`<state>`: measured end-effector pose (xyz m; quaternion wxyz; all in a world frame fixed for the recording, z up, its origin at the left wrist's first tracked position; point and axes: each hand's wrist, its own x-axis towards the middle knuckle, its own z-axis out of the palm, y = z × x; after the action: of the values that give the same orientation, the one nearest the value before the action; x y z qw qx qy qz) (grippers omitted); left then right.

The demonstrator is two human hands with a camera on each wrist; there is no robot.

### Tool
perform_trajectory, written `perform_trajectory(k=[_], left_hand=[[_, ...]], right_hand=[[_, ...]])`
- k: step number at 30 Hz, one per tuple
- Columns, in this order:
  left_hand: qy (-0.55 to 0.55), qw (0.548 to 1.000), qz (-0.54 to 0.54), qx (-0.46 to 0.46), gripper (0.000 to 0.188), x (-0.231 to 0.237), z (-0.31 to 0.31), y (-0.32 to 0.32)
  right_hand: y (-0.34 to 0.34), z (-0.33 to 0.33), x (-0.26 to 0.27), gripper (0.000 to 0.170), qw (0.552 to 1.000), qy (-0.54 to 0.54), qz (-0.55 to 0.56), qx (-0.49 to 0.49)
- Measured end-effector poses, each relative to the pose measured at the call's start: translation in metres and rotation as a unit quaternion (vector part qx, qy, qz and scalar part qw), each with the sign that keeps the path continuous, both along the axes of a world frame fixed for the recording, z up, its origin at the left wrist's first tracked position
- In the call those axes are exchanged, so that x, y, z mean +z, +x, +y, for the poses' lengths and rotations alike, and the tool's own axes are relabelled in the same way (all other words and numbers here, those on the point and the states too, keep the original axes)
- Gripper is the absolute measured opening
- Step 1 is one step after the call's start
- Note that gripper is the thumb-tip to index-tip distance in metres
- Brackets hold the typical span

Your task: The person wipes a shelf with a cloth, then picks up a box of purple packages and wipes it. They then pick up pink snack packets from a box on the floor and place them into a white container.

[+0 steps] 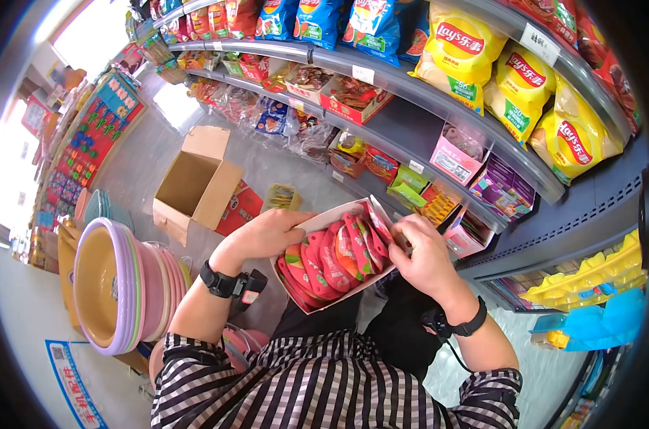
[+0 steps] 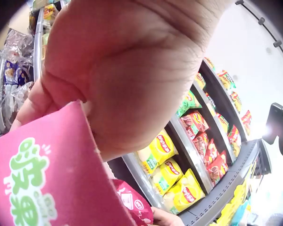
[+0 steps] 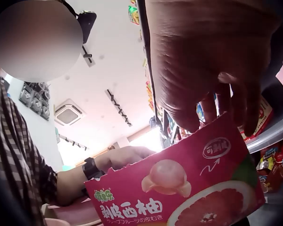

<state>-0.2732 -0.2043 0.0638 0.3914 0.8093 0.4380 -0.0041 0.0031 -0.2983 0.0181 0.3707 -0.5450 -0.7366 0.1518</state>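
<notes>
Both hands are at an open pink cardboard box (image 1: 353, 291) in front of the torso, tilted in the head view. Pink-red snack packets (image 1: 333, 266) lie packed in a row inside it. My left hand (image 1: 271, 232) grips the box's far left rim; the left wrist view shows the palm close above the pink box corner (image 2: 52, 160). At the opposite side, my right hand (image 1: 419, 252) has its fingers curled over the rim and pinches the edge. Seen from the right wrist, the box's printed wall (image 3: 132, 188) has a ragged torn top edge below the fingers.
Store shelves with yellow chip bags (image 1: 460, 53) and small snack boxes (image 1: 456, 154) curve around ahead and right. An open brown carton (image 1: 188, 186) stands on the floor, left of the shelves. Stacked plastic basins (image 1: 99, 286) are at the left, a blue plastic item (image 1: 610, 322) at the right.
</notes>
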Motion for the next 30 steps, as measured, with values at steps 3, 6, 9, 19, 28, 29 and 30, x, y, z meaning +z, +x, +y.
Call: perform_trajectory(k=[3, 6, 9, 19, 28, 29, 30], left_hand=[[0.027, 1.000, 0.002, -0.017, 0.043, 0.003, -0.004, 0.003], [0.075, 0.996, 0.036, -0.021, 0.041, 0.005, -0.014, 0.001], [0.098, 0.995, -0.030, 0.005, 0.040, 0.000, -0.027, -0.007], [0.097, 0.991, -0.074, 0.057, 0.033, -0.046, -0.109, 0.030], [0.103, 0.968, -0.163, 0.159, 0.044, -0.053, -0.135, 0.036], [0.098, 0.968, -0.171, 0.155, 0.046, -0.049, -0.134, 0.036], [0.085, 0.968, -0.179, 0.152, 0.048, -0.048, -0.135, 0.037]], right_hand=[[-0.009, 0.000, 0.000, 0.020, 1.000, -0.012, 0.005, -0.012], [-0.014, 0.002, -0.001, 0.020, 1.000, 0.005, -0.017, -0.021], [-0.013, 0.007, -0.009, 0.017, 1.000, 0.008, 0.004, -0.021], [0.013, 0.022, -0.003, 0.011, 0.996, -0.010, 0.079, 0.045], [0.004, 0.003, 0.001, 0.004, 0.994, 0.068, 0.084, 0.032], [0.003, 0.005, 0.003, 0.004, 0.994, 0.065, 0.081, 0.027], [0.003, 0.007, -0.002, 0.005, 0.994, 0.072, 0.078, 0.019]])
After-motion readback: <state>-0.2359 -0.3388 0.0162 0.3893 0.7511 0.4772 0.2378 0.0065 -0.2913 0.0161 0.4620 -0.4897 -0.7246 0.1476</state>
